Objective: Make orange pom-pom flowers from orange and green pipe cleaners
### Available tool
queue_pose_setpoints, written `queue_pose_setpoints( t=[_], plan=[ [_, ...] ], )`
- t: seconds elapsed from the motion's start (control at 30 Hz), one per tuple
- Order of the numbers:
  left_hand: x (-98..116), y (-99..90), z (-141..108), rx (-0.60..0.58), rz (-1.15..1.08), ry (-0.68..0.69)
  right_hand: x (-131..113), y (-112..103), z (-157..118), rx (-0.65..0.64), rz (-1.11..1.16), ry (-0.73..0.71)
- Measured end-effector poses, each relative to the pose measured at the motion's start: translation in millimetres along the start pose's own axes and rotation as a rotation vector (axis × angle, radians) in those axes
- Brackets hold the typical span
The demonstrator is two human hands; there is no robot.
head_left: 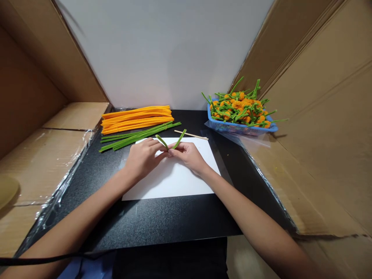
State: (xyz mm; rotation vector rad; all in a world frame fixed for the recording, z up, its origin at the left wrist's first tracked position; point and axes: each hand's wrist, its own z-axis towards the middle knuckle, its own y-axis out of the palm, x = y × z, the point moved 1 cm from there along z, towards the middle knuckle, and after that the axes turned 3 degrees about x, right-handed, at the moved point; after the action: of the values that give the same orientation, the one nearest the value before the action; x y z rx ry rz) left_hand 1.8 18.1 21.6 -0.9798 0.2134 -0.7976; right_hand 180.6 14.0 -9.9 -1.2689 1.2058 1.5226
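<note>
Forearms [87,221] — left hand [142,159], right hand [187,157] — green pipe cleaner [179,138] between them

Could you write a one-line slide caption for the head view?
Left hand and right hand bend a green pipe cleaner over white paper, near a blue basket.

Cardboard walls [29,77] flank the black table [162,221]; a blue basket [232,127] blocks back-right.
</note>
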Motion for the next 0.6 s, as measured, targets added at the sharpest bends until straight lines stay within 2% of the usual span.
queue_pose_setpoints(
  t=[0.1,0.2,0.6],
  plan=[
    [-2,0.2,2,-0.030,-0.154,-0.072,2,-1,2,0.046,0.032,-0.013],
    [-2,-0.2,2,-0.030,-0.210,-0.096,2,-2,4,0.072,0.072,-0.020],
    [8,16.5,-6,0.176,-0.166,-0.080,3,2,2,0.124,0.150,-0.051]
  ],
)
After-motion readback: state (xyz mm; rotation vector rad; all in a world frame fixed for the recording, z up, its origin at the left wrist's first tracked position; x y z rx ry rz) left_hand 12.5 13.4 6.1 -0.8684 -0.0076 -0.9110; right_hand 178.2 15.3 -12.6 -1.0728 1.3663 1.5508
